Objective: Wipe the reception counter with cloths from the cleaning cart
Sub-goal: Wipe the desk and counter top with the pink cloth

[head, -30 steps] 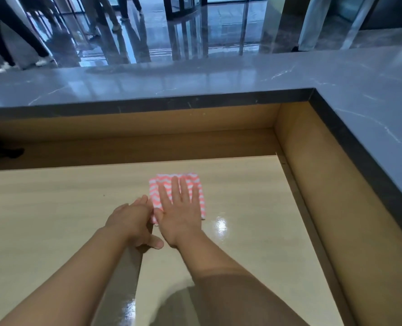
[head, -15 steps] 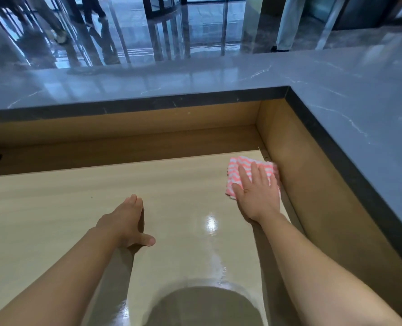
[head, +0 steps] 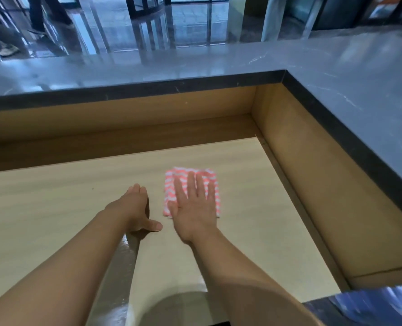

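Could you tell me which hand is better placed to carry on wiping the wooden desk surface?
The right hand: it lies flat on the striped cloth. The left hand rests bare on the desk surface, beside the cloth.

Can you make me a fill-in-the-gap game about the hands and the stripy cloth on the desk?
1. The flat right hand presses on a folded pink-and-white ____ cloth.
2. The cloth lies on the pale ____ desk surface.
3. The bare left hand rests on the desk with ____ under it.
4. The raised grey marble counter top is ____ than the desk.

Missing words: striped; wooden; nothing; higher
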Demonstrator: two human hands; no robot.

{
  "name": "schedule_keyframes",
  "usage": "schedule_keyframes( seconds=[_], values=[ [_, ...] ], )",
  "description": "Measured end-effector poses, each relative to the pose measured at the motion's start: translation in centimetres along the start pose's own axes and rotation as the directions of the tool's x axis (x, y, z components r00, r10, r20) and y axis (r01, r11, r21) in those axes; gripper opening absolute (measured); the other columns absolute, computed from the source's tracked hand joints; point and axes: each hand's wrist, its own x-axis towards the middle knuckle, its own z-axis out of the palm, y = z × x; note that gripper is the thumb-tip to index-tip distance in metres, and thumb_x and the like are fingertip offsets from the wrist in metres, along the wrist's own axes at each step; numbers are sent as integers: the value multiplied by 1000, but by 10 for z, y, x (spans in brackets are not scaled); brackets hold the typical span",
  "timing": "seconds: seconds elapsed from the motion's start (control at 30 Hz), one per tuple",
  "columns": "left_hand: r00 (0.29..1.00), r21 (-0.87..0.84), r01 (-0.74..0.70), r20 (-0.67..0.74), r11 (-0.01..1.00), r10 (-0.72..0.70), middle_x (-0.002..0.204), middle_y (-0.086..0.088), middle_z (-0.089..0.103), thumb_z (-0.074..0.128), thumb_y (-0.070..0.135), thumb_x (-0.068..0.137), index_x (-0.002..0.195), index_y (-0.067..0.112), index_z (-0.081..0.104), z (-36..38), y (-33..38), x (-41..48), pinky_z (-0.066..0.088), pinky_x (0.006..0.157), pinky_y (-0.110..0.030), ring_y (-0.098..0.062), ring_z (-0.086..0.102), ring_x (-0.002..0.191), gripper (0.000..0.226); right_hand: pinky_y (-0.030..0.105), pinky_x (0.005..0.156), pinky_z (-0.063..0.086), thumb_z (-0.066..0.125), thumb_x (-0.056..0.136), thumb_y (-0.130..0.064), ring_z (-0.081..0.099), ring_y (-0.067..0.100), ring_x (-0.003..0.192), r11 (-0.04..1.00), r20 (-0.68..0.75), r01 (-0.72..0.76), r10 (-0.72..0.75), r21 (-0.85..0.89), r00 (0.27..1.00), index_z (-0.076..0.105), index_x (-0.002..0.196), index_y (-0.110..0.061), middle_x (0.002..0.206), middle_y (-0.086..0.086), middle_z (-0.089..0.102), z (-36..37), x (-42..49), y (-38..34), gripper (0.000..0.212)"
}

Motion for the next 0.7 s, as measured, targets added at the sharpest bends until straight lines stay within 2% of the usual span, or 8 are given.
schedule_keyframes(
  seconds=[0.1, 0.17, 0.23, 0.4, 0.53, 0.63, 0.7],
  values=[
    [1000, 19, -7, 21, 1000, 7, 133, -8, 32, 73, 60, 70, 116, 9, 47, -3, 5, -3, 37, 101, -32, -25, 28, 135, 73, 49, 115, -22, 9, 103, -48, -34, 25, 142, 993, 55, 116, -116, -7, 992, -20, 152, -29, 158, 5, -29, 1, -10, -19, 59],
    [1000, 18, -14, 19, 1000, 13, 131, -7, 33, 73, 61, 71, 119, 9, 46, -4, 6, -4, 36, 103, -32, -24, 30, 134, 76, 44, 114, -24, 10, 103, -50, -32, 22, 143, 986, 58, 167, -167, -3, 984, -16, 153, -32, 159, 2, -27, -2, -10, -8, 59],
    [1000, 16, -6, 2, 1000, 6, 140, -10, 32, 74, 63, 69, 129, 6, 39, -4, 6, -5, 35, 106, -34, -26, 30, 135, 89, 41, 113, -24, 11, 103, -51, -29, 19, 145, 984, 46, 178, -177, -14, 983, -11, 154, -34, 160, 0, -23, -5, -8, 17, 58],
    [1000, 27, 13, -7, 1000, -13, 141, -9, 33, 75, 63, 66, 136, 5, 31, -4, 6, -5, 36, 105, -37, -26, 33, 132, 101, 39, 117, -16, 13, 103, -49, -19, 17, 148, 1000, -8, -20, 20, -3, 1000, -8, 154, -36, 162, 0, -16, -19, -12, 99, 57],
    [1000, 43, 2, -9, 999, -2, 138, -9, 34, 75, 63, 66, 135, 5, 32, -3, 4, -4, 38, 105, -38, -26, 35, 129, 100, 41, 120, -4, 13, 103, -49, -13, 19, 150, 984, -23, -179, 179, -12, 984, -5, 155, -33, 164, 2, -10, -29, -15, 154, 57],
    [1000, 44, -2, -18, 999, 3, 124, -3, 38, 76, 64, 65, 128, 9, 36, -3, 4, -2, 42, 99, -40, -23, 39, 119, 93, 43, 119, 5, 13, 103, -49, -10, 23, 150, 972, -20, -235, 235, 6, 972, -4, 155, -32, 164, 4, -9, -30, -14, 165, 58],
    [999, 32, -2, -32, 999, 3, 117, 1, 39, 76, 67, 62, 122, 13, 39, -3, 2, -5, 45, 93, -42, -20, 41, 109, 89, 46, 119, 0, 14, 103, -47, -12, 25, 150, 958, -8, -282, 283, 43, 959, -7, 155, -31, 163, 5, -12, -27, -12, 156, 58]
  ],
)
